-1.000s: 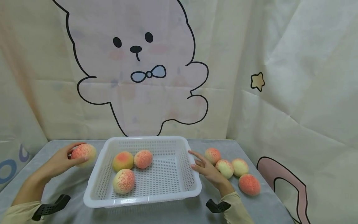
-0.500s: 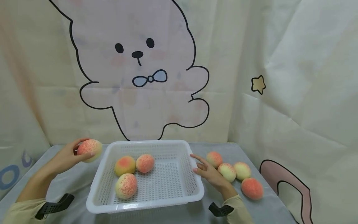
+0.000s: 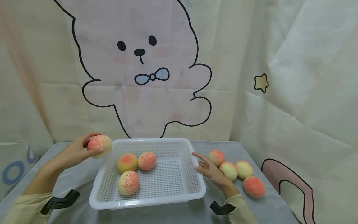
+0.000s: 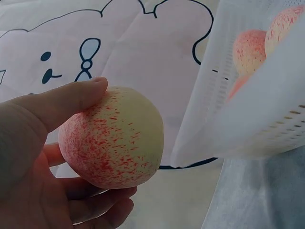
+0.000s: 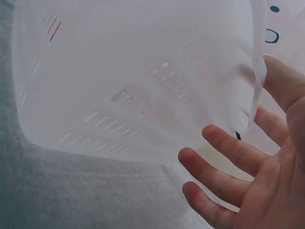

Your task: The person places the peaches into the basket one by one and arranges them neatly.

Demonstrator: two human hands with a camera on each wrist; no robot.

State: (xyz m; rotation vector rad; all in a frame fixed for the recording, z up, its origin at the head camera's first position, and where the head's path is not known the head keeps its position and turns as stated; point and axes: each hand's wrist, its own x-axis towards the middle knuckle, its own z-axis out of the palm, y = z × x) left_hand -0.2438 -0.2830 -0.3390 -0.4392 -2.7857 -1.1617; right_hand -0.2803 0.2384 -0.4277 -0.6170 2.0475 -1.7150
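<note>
Our left hand curls thumb and fingers round a peach, yellow-cream with red speckling. In the left wrist view the thumb lies over the top of the fruit and the other fingers cup it from below, so the grip is plain. We hold the peach in the air just beside the far left corner of the white basket, level with its rim and not yet over the inside.

Our right hand has its fingers straight and spread apart, holding nothing. In the right wrist view the fingertips sit right against the basket's outer right wall; we cannot tell whether they actually touch it or stop just short.

The basket is a perforated plastic tray standing on a grey tablecloth. Three peaches lie in its left half: a yellow-orange one and a pinker one side by side toward the back, touching, and a speckled one nearer to us.

To the right of our right hand four more peaches lie on the cloth in a loose cluster, the reddest nearest to us.

Behind the table hangs a cream curtain with a cartoon bear wearing a blue bow tie, and a small star to the right.
</note>
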